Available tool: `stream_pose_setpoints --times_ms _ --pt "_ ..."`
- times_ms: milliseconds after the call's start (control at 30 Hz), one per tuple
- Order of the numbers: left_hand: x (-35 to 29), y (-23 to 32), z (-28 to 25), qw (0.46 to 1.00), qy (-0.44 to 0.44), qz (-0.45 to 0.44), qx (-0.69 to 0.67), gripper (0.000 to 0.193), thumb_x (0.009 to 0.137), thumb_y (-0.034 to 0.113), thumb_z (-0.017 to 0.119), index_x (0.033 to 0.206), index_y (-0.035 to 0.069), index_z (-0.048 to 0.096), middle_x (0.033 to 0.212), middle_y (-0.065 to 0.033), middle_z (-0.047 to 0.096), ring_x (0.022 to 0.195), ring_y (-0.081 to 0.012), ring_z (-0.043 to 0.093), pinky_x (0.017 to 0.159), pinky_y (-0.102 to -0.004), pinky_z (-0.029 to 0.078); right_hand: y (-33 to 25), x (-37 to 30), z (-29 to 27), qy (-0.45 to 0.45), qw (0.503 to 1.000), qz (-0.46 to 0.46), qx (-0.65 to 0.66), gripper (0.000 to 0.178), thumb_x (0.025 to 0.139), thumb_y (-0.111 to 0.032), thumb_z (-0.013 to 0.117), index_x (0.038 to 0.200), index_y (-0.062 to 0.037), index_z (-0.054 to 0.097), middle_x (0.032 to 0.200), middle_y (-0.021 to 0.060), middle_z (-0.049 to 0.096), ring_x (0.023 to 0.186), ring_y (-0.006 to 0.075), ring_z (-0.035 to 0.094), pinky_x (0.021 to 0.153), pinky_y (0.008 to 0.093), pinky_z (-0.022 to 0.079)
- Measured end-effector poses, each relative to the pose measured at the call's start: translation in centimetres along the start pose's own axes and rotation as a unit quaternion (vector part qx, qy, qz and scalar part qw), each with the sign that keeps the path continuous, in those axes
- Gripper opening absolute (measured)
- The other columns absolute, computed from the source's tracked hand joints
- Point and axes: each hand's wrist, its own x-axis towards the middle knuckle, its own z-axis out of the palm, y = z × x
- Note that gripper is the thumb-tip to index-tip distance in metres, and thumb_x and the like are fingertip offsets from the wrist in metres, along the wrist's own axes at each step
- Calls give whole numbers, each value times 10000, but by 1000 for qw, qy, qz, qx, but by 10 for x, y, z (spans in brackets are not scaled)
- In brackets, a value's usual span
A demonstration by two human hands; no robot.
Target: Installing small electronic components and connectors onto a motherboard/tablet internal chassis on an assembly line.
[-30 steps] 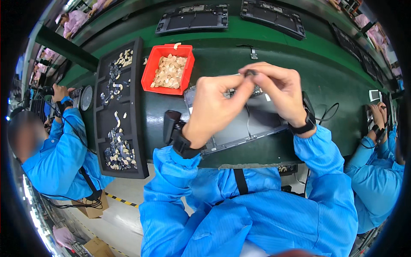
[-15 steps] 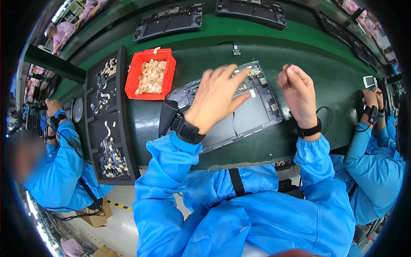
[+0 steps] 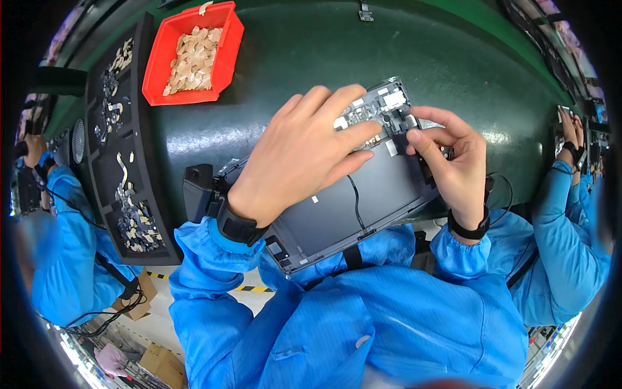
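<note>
An open grey laptop base (image 3: 337, 201) lies tilted across the near edge of the bench. Its circuit board (image 3: 372, 117) shows along the far side, and a black cable (image 3: 356, 198) runs down its panel. My left hand (image 3: 304, 146) reaches over the base with fingers apart, its fingertips at the board; parts of the board are hidden under it. At the board's right end my right hand (image 3: 457, 152) curls its thumb and fingers around a small dark part, too hidden to name. Both wrists wear black bands.
A red bin (image 3: 227, 55) of small tan pieces stands at the far left, beside a black divided tray (image 3: 152, 149) of small flex parts. A small connector cable (image 3: 366, 11) lies at the far edge of the green bench (image 3: 285, 48). Co-workers in blue sit on both sides.
My right hand has moved from beside the laptop base onto the board's right end. The base has come nearer to me and turned. The view has shifted, with the red bin now nearer the top left.
</note>
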Motion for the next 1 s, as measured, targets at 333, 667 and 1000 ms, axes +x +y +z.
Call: stream_pose_setpoints --times_ms 333,667,1000 --pt "-6 -3 0 1000 20 -4 -6 313 816 330 819 1093 192 769 1315 -69 660 1059 -268 653 857 -401 531 -3 5 28 21 997 -18 -73 138 956 -54 723 1010 72 732 768 110 767 700 90 709 633 227 518" --pt "-9 -5 0 999 29 2 -25 321 800 331 837 1078 173 809 1329 -85 682 1058 -259 677 841 -382 526 -4 7 30 22 989 -16 -148 132 952 -103 719 975 24 748 701 91 761 657 69 690 611 242 503" --pt "-9 -5 0 999 31 1 -22 323 795 319 844 1079 167 815 1332 -88 685 1058 -262 677 842 -383 527 -6 7 32 25 990 -10 -138 141 950 -112 722 974 24 751 712 96 768 649 70 688 613 245 515"
